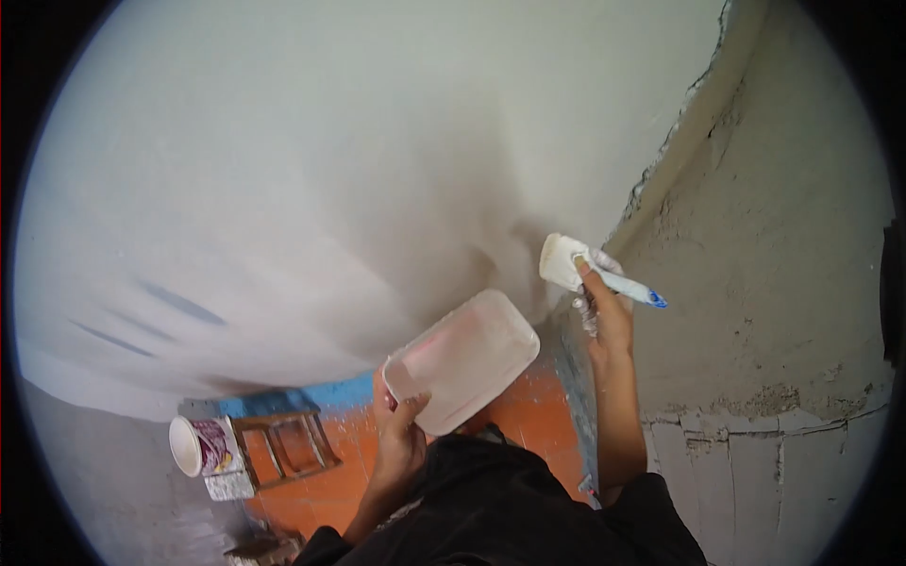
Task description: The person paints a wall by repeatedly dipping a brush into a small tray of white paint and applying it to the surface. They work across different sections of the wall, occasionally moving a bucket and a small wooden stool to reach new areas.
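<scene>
Resting in the left hand [404,439], the shallow tray [464,363] is clamped by the fingers, contents indistinct; the white-coated tool [561,262] is gripped by the right hand [609,307] near the wall [396,132]. A pale-lined bucket [216,443] is noted by the stool [319,440].

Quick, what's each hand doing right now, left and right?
Left hand: closed on the edge of a shallow tray.
Right hand: closed around a brush-like tool with a blue-tipped handle.
</scene>
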A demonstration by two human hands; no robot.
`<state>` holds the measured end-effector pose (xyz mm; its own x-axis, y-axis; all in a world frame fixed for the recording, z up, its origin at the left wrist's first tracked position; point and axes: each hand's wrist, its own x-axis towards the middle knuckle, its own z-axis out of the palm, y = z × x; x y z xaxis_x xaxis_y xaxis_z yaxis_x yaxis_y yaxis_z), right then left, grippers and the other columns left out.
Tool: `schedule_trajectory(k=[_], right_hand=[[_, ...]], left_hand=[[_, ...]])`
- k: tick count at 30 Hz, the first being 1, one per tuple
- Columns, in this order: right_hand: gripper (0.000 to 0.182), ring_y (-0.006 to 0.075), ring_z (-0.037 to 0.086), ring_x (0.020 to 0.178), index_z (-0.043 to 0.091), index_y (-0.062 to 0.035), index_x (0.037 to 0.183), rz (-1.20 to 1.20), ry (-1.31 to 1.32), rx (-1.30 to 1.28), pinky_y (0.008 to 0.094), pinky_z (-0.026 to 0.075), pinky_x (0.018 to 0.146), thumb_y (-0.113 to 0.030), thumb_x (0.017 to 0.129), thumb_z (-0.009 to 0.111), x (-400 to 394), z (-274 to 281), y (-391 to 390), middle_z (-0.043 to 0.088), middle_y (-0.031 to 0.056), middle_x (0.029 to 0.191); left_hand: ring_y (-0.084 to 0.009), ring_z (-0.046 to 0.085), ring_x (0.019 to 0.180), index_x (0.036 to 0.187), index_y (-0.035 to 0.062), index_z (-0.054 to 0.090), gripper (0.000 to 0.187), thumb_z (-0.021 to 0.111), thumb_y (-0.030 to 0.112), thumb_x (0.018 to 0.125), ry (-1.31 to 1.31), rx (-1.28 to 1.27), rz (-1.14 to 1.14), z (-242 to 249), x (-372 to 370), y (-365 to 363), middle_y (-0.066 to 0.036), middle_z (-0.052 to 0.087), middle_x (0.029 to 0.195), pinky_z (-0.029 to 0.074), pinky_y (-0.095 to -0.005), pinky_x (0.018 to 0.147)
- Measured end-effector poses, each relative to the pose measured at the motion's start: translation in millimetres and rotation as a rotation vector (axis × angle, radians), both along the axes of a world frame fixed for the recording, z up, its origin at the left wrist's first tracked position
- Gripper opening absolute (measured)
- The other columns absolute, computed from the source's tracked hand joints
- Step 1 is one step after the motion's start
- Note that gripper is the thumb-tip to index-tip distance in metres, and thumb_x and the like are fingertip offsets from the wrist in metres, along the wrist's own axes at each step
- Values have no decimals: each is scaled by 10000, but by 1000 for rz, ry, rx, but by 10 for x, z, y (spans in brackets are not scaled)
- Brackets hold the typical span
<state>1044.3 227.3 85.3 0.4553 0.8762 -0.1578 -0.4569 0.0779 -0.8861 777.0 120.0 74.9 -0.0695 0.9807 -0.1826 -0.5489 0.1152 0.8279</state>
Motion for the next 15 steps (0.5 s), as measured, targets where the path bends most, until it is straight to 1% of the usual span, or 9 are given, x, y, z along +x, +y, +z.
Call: schedule_trajectory(k=[2, 5, 7, 9, 12, 15], right_hand=[[470, 77, 605, 817, 577, 0, 1276, -17, -28, 128, 222, 457, 593, -113, 866, 778, 40, 441, 159, 674, 54, 988], [493, 86, 617, 892, 585, 15, 1309, -42, -383, 348, 209, 472, 668, -122, 873, 768, 178, 1145, 408, 684, 78, 1047], [389, 100, 626, 911, 662, 19, 1220, -130, -659, 600, 212, 486, 711, -144, 881, 760, 155, 1612, 606, 688, 69, 1034], [250, 121, 636, 918, 726, -11, 1107, -262, -1044, 763, 255, 514, 739, -136, 892, 742, 239, 2011, 885, 697, 68, 1029], [200, 174, 664, 899, 751, -64, 1069, -388, -1268, 1006, 316, 538, 744, -99, 872, 734, 187, 2556, 1111, 706, 81, 1035], [265, 241, 681, 888, 753, -104, 1082, -667, -1653, 1128, 345, 553, 727, -59, 822, 740, 238, 2624, 1435, 709, 97, 1054]], left_hand=[[-240, 484, 1270, 1430, 35, 373, 656, 638, 44, 830, -21, 27, -22, -24, -83, 71, -116, 504, 1328, 358, -399, 1116], [-233, 498, 1244, 1394, 35, 416, 651, 671, 68, 796, -2, 26, 7, -96, -185, 177, -106, 532, 1289, 370, -380, 1088], [-227, 507, 1225, 1373, 37, 433, 642, 679, 79, 782, 13, 31, 13, -123, -254, 265, -100, 541, 1267, 380, -376, 1072], [-220, 521, 1193, 1345, 41, 451, 619, 679, 86, 771, 21, 39, 12, -53, -278, 321, -93, 548, 1238, 392, -377, 1054], [-219, 535, 1164, 1320, 45, 463, 592, 665, 80, 765, 21, 48, 32, 32, -277, 376, -87, 553, 1213, 407, -381, 1035], [-223, 540, 1157, 1319, 49, 461, 583, 645, 67, 766, 16, 75, 85, 1, -217, 402, -89, 553, 1210, 419, -385, 1024]])
